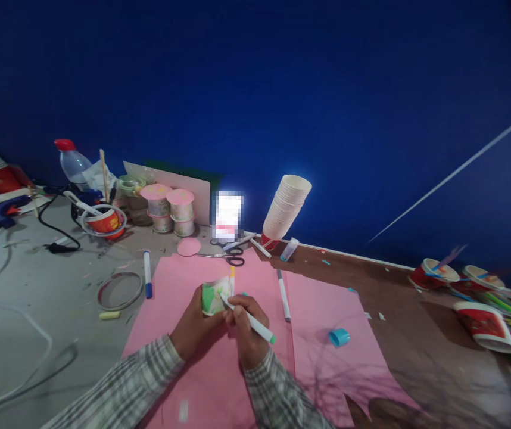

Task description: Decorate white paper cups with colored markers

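My left hand point(197, 322) grips a small white paper piece point(214, 297) with green and yellow colouring, perhaps part of a cup. In my right hand point(249, 333) is a white marker with a green end point(262, 329), its tip at the coloured surface. Both hands are over pink paper sheets point(184, 381). Just beyond them lies a pair of scissors point(234, 256) with black handles. A blue-ended marker point(147, 274) rests left of the sheets, and a grey-capped marker point(284, 296) lies on the paper to the right.
A tall stack of paper cups point(287, 205) leans at the back. Decorated cups with pink tops point(180, 208) stand left of it. A tape roll point(120, 291), a glue gun point(3, 208) and cables are at left. Paper cups point(485, 326) and straws lie right.
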A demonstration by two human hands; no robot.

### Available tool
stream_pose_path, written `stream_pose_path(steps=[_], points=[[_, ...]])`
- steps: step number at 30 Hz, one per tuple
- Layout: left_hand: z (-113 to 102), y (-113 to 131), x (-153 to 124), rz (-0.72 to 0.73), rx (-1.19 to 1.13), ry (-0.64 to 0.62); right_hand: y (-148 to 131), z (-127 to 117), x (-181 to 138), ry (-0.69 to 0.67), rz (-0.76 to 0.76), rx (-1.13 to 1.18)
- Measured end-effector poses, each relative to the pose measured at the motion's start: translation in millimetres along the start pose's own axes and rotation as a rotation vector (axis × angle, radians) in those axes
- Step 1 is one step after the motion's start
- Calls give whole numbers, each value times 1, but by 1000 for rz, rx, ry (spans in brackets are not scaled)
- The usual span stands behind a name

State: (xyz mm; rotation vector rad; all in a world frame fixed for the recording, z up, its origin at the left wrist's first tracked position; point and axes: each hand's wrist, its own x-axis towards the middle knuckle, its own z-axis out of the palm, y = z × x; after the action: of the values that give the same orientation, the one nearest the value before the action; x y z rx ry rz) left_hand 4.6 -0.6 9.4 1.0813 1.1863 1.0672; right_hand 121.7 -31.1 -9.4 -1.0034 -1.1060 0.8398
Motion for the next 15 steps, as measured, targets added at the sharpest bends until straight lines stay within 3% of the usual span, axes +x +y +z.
stream_pose_path(steps=[10,15], points=[[1,2,0,-3,7,12,5,0,-1,-13,41,29],[-1,-1,1,3,-15,10,-2,1,2,113,-8,21]])
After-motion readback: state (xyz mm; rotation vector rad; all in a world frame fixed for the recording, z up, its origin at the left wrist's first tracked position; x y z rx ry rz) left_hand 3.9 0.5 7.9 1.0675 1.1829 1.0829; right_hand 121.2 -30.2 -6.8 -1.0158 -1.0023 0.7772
